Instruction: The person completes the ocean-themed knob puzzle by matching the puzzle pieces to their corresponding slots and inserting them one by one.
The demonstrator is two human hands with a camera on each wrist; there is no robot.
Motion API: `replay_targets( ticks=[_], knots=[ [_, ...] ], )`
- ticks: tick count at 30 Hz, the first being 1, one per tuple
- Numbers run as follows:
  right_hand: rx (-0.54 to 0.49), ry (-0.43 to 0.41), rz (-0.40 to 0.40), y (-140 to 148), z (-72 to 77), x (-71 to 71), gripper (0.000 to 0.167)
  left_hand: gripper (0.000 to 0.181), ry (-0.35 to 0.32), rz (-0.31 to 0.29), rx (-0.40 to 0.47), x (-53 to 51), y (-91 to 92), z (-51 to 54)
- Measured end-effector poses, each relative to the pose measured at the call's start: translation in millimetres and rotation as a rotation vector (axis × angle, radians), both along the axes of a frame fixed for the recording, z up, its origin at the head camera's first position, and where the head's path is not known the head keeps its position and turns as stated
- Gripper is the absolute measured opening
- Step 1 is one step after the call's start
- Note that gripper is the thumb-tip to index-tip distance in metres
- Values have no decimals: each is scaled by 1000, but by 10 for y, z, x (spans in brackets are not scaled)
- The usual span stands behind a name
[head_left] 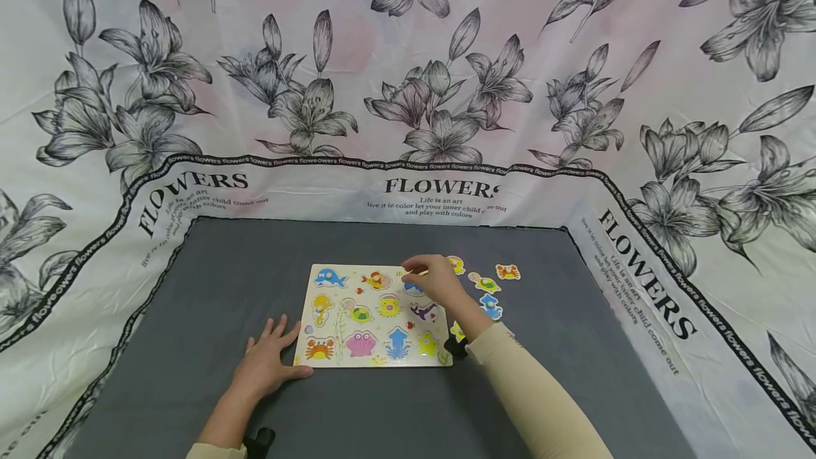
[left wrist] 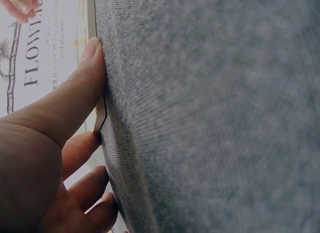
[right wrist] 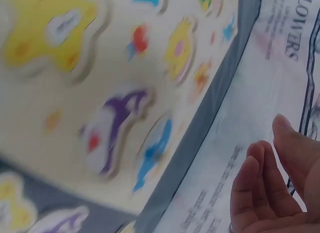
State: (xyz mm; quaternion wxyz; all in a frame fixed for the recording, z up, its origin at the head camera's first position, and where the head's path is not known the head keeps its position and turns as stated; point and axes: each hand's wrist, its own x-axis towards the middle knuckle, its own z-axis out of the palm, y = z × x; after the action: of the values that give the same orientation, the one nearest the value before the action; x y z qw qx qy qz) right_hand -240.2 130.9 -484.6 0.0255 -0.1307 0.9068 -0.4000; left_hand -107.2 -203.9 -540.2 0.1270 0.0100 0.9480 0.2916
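A pale puzzle board (head_left: 376,368) with colourful sea-animal pictures lies on the grey cloth. My left hand (head_left: 263,367) touches its near left corner, fingers spread along the left side; in the left wrist view the thumb of this hand (left wrist: 55,143) rests against the board's edge (left wrist: 92,18). Over the board's far right part is my right hand (head_left: 436,282), fingers bent, partly covering a blue picture (head_left: 413,290). The right wrist view shows this hand (right wrist: 272,185) with a gap between thumb and fingers and nothing held, beside a purple whale piece (right wrist: 117,128).
Several loose pieces lie right of the board, among them a crab (head_left: 508,272), a turtle (head_left: 486,285) and a blue one (head_left: 491,307). A yellow piece (head_left: 457,332) is partly hidden by the right forearm. White flower-printed fabric (head_left: 440,197) stands behind the grey cloth (head_left: 255,253).
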Motion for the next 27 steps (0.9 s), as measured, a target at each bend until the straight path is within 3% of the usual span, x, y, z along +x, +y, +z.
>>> replay_targets(
  ticks=[8, 12, 17, 27],
  knots=[
    [52, 94, -195, 602, -90, -128, 24, 109, 2, -8, 1, -20, 8, -34],
    [30, 68, -268, 896, -139, -167, 26, 110, -2, -2, 3, -15, 4, -17],
    [19, 45, -318, 1171, -234, -151, 29, 110, -10, 1, -2, -12, 6, -9],
    [154, 29, -369, 1433, -454, -160, 20, 110, -18, 1, 1, -17, 0, -16]
  ],
)
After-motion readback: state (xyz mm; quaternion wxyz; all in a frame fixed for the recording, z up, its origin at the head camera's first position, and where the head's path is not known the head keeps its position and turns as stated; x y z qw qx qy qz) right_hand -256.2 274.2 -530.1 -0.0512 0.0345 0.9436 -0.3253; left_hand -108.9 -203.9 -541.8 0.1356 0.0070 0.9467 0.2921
